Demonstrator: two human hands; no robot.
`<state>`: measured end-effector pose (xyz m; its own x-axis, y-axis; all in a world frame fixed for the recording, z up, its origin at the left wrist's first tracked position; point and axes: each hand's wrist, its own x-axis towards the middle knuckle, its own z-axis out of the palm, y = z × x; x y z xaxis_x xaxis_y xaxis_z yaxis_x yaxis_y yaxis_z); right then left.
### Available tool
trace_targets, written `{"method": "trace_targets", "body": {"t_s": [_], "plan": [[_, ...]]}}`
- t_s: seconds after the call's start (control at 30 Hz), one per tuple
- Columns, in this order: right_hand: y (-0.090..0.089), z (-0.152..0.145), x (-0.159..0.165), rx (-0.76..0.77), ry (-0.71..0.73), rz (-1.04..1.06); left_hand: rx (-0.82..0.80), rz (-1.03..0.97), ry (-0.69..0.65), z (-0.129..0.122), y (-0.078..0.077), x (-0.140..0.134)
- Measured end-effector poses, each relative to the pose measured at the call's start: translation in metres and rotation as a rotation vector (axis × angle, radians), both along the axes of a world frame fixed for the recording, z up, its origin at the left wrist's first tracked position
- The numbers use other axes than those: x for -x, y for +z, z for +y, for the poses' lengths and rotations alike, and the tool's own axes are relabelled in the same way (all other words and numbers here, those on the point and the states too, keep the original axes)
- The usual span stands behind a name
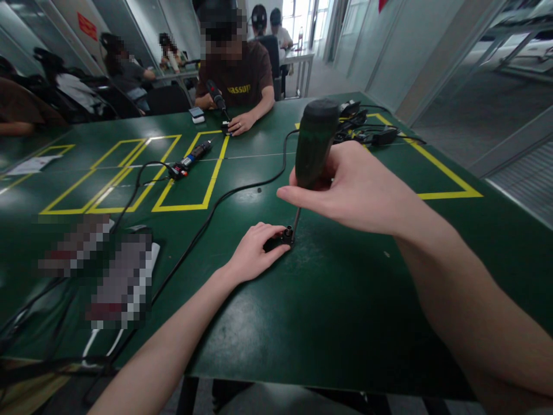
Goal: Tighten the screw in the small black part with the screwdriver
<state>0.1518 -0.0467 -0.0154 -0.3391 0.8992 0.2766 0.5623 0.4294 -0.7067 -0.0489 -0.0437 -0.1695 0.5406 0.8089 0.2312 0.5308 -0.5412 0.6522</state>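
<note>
My right hand (349,184) is wrapped round the thick dark handle of a screwdriver (317,141), held upright above the green table (328,323). Its thin shaft runs down to a small black part (287,235) on the tabletop; whether the tip sits in a screw is too small to tell. The thumb and fingers of my left hand (254,251) pinch that part from the left side. A short round post sticks up from the part beside the shaft.
A black cable (228,193) crosses the table on my left. Two blurred devices (123,276) lie at the left; a powered screwdriver (196,154) rests farther off. Bundled black cables (358,127) lie at the back right. Opposite, a person (242,75) holds a similar tool.
</note>
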Motion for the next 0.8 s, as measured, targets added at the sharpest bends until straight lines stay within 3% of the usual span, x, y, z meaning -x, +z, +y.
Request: {"method": "trace_targets", "body": {"t_s": [0.8], "plan": [[0.0015, -0.0002, -0.0008, -0.017, -0.003, -0.011, -0.025, 0.031, 0.017, -0.0001, -0.0009, 0.0006]]}}
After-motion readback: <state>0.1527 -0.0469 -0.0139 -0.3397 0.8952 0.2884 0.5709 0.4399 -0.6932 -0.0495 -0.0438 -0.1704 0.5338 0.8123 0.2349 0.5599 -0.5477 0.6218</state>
